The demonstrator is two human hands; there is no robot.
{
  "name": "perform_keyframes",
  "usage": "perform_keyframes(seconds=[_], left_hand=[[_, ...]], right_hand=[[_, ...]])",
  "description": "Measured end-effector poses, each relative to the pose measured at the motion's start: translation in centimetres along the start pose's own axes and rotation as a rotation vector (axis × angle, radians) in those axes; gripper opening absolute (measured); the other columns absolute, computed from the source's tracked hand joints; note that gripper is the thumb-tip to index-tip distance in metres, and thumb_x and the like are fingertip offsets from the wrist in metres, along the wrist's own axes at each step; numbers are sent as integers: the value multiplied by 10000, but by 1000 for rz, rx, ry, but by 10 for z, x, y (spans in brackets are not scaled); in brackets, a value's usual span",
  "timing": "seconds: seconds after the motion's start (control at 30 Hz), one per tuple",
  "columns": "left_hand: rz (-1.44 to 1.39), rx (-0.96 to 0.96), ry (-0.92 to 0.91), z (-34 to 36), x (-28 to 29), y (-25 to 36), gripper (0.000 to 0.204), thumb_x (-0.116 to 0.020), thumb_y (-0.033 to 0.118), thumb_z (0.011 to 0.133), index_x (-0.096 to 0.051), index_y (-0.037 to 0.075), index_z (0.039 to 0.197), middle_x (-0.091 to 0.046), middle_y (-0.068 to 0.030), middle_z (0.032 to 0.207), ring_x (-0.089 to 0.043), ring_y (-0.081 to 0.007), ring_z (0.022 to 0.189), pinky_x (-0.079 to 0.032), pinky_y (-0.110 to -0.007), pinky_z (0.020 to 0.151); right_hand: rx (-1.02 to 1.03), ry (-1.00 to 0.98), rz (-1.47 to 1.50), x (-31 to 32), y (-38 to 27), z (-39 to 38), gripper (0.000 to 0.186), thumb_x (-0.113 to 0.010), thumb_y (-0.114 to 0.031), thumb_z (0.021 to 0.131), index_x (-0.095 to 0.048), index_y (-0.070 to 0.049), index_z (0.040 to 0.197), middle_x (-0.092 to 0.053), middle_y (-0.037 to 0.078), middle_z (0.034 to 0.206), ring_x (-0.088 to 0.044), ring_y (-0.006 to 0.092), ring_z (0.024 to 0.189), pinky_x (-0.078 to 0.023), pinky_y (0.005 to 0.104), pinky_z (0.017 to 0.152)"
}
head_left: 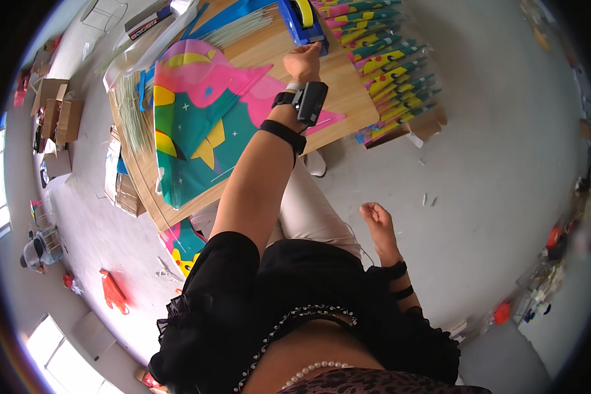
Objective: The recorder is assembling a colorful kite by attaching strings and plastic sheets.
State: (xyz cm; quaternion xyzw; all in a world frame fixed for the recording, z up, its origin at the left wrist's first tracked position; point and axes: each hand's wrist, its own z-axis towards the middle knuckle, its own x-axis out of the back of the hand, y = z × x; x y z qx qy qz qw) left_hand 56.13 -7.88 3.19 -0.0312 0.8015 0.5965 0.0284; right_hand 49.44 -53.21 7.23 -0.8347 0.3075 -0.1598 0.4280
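Observation:
My left hand [302, 62] reaches across the table to the cutter end of a blue tape dispenser [301, 26]. Its fingers are pinched together there on the end of the tape; the strip itself is too small to make out. A yellow roll of tape [303, 12] sits in the dispenser. Under my left forearm a printed sheet [223, 141] in green, pink and yellow lies spread on the wooden table [341, 85]. My right hand [379, 226] hangs in the air beside my lap, fingers curled closed; whatever they may hold is hidden.
Folded, colourful printed pieces [394, 65] lie stacked at the table's right side, above an open cardboard box [427, 125]. Thin pale sticks [132, 115] and blue strips [236, 12] lie along the left and far edges. Cardboard boxes [62, 118] stand on the floor at left.

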Motion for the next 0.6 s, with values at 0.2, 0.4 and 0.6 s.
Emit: perform_keyframes(seconds=[0.2,0.4,0.6], left_hand=[[306,-188,16,-1,23,-12,300,-878,329,790,-857,45,885,-780,-188,768,-784,-297,748,-604,-405,771],[-352,-28,-519,-44,64,79,106,-759,178,1002,-776,109,1081,-778,-10,1043,-669,-119,956,-503,-281,825],[-543,-150,-387,-40,211,138,85,-776,91,980,-772,114,1062,-779,-52,1109,-705,-163,1011,-575,-386,854]], right_hand=[[-53,-28,-23,7,-7,-12,212,-709,-208,1076,-690,-3,1130,-707,10,1057,-628,68,997,-491,237,920],[52,-69,-74,33,-27,-21,180,-692,-195,1073,-658,-20,1098,-693,24,1099,-631,109,1084,-470,288,1039],[155,-285,-303,11,-61,22,118,-681,-133,1064,-644,-32,1113,-676,32,1108,-603,109,1144,-450,299,1086]])
